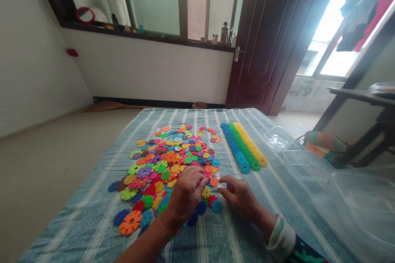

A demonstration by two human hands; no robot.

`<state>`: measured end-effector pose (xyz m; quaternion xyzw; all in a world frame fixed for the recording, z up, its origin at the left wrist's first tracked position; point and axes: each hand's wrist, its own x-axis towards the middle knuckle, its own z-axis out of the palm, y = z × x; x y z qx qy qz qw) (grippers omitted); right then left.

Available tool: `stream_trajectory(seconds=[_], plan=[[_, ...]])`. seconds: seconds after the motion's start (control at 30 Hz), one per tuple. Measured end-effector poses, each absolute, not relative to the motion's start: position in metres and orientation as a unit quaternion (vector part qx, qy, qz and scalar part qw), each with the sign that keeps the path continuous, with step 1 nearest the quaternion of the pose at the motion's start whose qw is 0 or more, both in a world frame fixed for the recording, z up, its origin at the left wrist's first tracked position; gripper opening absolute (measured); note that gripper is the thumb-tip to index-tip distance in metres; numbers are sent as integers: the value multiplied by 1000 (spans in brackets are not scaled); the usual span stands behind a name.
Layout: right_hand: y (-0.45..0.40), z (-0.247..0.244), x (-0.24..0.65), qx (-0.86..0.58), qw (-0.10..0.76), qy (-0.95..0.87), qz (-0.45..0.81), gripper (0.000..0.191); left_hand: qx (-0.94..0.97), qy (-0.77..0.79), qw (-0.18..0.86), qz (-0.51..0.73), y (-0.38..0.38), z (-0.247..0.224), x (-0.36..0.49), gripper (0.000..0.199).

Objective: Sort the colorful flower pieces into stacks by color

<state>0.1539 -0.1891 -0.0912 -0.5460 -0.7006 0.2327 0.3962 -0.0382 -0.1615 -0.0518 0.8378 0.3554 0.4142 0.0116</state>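
Note:
A pile of colourful plastic notched discs (171,157) lies spread over the striped cloth. My left hand (187,189) is over the pile's right side with its fingers curled in; whatever they hold, if anything, is hidden. To its right, my right hand (239,196) has thumb and forefinger apart, with nothing seen between them. An orange disc (213,181) lies just left of its fingertips. Beyond my right hand are three long rows of overlapping discs, side by side: a blue row (233,144), a green row (243,144) and a yellow row (249,144).
Clear plastic containers, including a small box (279,139) and a large tub (364,201), stand along the right side. The striped cloth (92,209) covers the work surface. Behind are a dark door (262,41) and a window ledge; a dark table (364,98) is at far right.

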Motion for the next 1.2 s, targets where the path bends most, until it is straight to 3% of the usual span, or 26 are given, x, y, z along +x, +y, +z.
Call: stream_trajectory(seconds=[0.1,0.23,0.4,0.57,0.7,0.8,1.2], plan=[[-193,-88,138,-509,402,-705,287,29,837,332,60,430,-170,-54,-29,19],[-193,-88,130,-473,431,-686,347,15,837,321,94,432,-174,-62,-27,15],[-189,-92,136,-487,450,-646,378,17,848,353,75,388,-168,-63,-32,12],[-182,-93,141,-514,475,-599,389,19,873,403,45,271,-142,-54,-35,17],[-181,-93,142,-518,471,-585,409,21,874,461,46,148,-128,-56,-35,34],[-182,-93,143,-521,469,-574,423,22,874,474,42,102,-133,-61,-39,32],[-188,-88,144,-525,462,-562,442,32,906,380,20,183,-140,-70,-65,17]])
